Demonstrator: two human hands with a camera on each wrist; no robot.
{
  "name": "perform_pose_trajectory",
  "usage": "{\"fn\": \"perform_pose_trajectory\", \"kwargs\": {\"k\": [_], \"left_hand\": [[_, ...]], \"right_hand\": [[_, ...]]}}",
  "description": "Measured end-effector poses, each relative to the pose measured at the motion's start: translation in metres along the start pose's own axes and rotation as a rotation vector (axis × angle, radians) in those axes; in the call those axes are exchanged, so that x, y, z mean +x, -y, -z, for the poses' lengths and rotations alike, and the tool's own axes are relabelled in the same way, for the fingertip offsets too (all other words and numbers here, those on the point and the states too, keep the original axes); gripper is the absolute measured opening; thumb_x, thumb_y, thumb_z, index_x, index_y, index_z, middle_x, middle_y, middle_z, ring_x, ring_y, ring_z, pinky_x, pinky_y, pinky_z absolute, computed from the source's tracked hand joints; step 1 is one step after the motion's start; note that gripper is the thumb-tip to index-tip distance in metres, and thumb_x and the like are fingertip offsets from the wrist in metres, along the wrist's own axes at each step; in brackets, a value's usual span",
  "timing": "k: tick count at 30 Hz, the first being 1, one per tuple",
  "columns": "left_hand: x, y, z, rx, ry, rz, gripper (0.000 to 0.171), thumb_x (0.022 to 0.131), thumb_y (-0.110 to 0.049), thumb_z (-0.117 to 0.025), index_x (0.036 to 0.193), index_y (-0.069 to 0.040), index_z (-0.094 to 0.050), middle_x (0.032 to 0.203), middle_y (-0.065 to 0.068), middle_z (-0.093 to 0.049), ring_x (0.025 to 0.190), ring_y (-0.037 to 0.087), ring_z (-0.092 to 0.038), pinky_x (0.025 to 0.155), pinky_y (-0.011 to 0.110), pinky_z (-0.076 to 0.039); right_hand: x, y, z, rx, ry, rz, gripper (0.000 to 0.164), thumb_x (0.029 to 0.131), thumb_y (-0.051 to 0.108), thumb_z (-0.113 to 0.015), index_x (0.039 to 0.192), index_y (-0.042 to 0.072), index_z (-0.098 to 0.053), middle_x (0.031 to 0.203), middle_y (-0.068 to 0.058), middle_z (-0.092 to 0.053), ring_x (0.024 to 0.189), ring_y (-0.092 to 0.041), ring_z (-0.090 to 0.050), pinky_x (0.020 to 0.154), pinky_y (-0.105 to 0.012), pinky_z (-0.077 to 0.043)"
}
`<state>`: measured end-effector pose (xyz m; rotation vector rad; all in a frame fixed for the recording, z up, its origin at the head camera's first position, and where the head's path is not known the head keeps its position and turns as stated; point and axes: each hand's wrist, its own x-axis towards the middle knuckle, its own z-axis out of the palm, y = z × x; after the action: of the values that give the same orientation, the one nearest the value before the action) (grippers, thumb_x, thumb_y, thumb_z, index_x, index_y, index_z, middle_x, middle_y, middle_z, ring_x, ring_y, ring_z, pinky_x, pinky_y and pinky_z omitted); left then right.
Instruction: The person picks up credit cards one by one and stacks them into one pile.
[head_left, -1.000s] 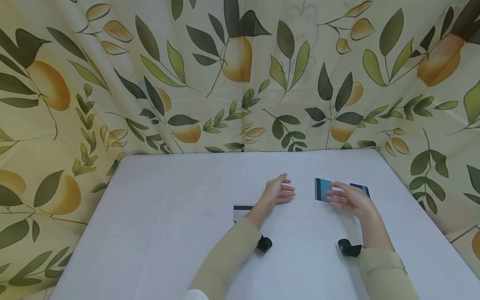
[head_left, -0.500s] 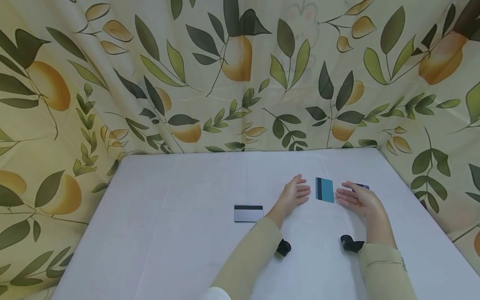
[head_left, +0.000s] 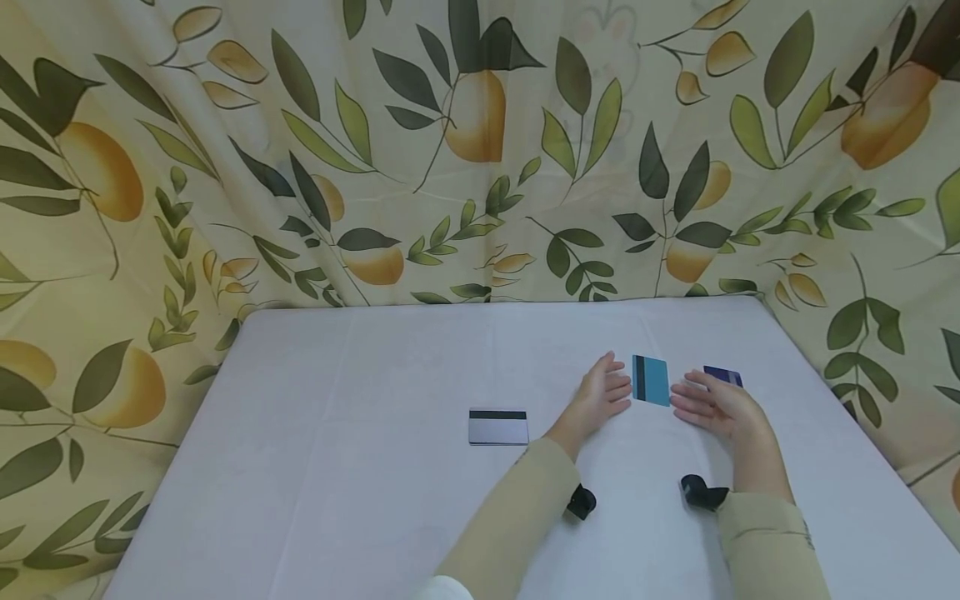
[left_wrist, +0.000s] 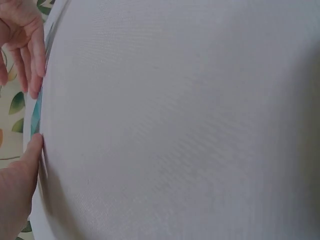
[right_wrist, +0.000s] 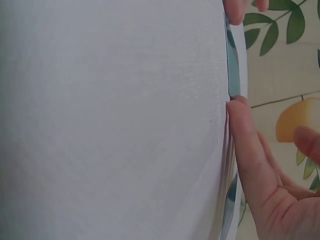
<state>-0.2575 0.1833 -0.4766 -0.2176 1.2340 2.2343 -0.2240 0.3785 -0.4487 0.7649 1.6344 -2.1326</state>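
Observation:
A teal card [head_left: 651,381] with a dark stripe along its left side lies flat on the white table. My left hand [head_left: 596,396] is beside its left edge, fingers extended. On the other side, my right hand [head_left: 716,404] has its fingertips close to the card's right edge. In the right wrist view a right fingertip is at the end of the teal card [right_wrist: 233,65]; whether it touches is hard to tell. A dark blue card [head_left: 723,375] lies partly hidden behind my right hand. Neither hand holds anything.
A pale grey card [head_left: 498,427] with a black stripe lies left of my left forearm. The white-covered table [head_left: 337,450] ends at a leaf-and-fruit patterned curtain [head_left: 420,200]. Black wrist cameras [head_left: 703,493] hang beneath both sleeves.
My left hand has moved right, off the pale grey card, up to the teal card's left side. My right hand has drawn back rightward, uncovering the teal card, which looks practically unmoved.

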Motion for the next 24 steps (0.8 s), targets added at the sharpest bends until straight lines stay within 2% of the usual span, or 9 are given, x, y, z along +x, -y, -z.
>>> {"fn": "perform_pose_trajectory", "kwargs": {"k": [8, 13, 16, 19, 21, 24], "left_hand": [[0.0015, 0.0003, -0.0028, -0.032, -0.028, 0.05, 0.057, 0.091, -0.044, -0.043, 0.124, 0.002, -0.049, 0.124, 0.027, -0.05, 0.119, 0.037, -0.046, 0.098, 0.054, -0.037], [0.0015, -0.0013, -0.003, -0.085, -0.05, 0.073, 0.059, 0.09, -0.045, -0.044, 0.123, 0.004, -0.048, 0.122, 0.028, -0.051, 0.119, 0.038, -0.046, 0.096, 0.057, -0.038], [0.0005, -0.0028, -0.0038, -0.104, -0.064, 0.079, 0.058, 0.09, -0.044, -0.045, 0.122, 0.004, -0.048, 0.121, 0.029, -0.051, 0.118, 0.039, -0.046, 0.095, 0.057, -0.039], [-0.0007, -0.0042, -0.0045, -0.112, -0.073, 0.08, 0.059, 0.09, -0.043, -0.046, 0.122, 0.006, -0.048, 0.121, 0.03, -0.05, 0.118, 0.04, -0.045, 0.095, 0.056, -0.039], [-0.0009, -0.0052, -0.0047, -0.119, -0.077, 0.083, 0.059, 0.09, -0.043, -0.046, 0.123, 0.006, -0.048, 0.12, 0.03, -0.05, 0.118, 0.041, -0.045, 0.095, 0.056, -0.039], [-0.0005, -0.0061, -0.0042, -0.122, -0.081, 0.086, 0.059, 0.09, -0.042, -0.046, 0.123, 0.007, -0.048, 0.118, 0.031, -0.051, 0.116, 0.041, -0.046, 0.095, 0.055, -0.039]], "right_hand": [[0.0008, -0.002, 0.0, 0.038, 0.008, -0.03, 0.072, 0.094, 0.03, -0.048, 0.148, 0.012, -0.004, 0.078, -0.002, -0.068, 0.08, -0.02, -0.068, 0.084, -0.037, -0.052], [0.0006, -0.002, -0.0004, -0.006, 0.026, -0.022, 0.072, 0.094, 0.025, -0.049, 0.147, 0.007, -0.003, 0.079, -0.002, -0.068, 0.08, -0.017, -0.068, 0.083, -0.034, -0.052], [0.0001, -0.0013, -0.0004, -0.048, 0.03, -0.014, 0.061, 0.093, 0.021, -0.053, 0.143, 0.007, -0.022, 0.079, -0.002, -0.068, 0.08, -0.016, -0.067, 0.082, -0.031, -0.053], [-0.001, -0.0006, -0.0002, -0.071, 0.041, -0.007, 0.027, 0.091, 0.019, -0.055, 0.116, 0.009, -0.051, 0.079, -0.003, -0.069, 0.079, -0.016, -0.068, 0.079, -0.029, -0.054], [-0.0012, -0.0003, 0.0004, -0.076, 0.053, -0.001, 0.005, 0.091, 0.016, -0.056, 0.094, 0.013, -0.059, 0.079, -0.004, -0.069, 0.079, -0.016, -0.068, 0.077, -0.027, -0.054], [-0.0013, 0.0, 0.0005, -0.085, 0.073, 0.004, 0.016, 0.091, 0.012, -0.055, 0.08, 0.016, -0.065, 0.08, -0.005, -0.069, 0.077, -0.016, -0.068, 0.075, -0.025, -0.055]]}}
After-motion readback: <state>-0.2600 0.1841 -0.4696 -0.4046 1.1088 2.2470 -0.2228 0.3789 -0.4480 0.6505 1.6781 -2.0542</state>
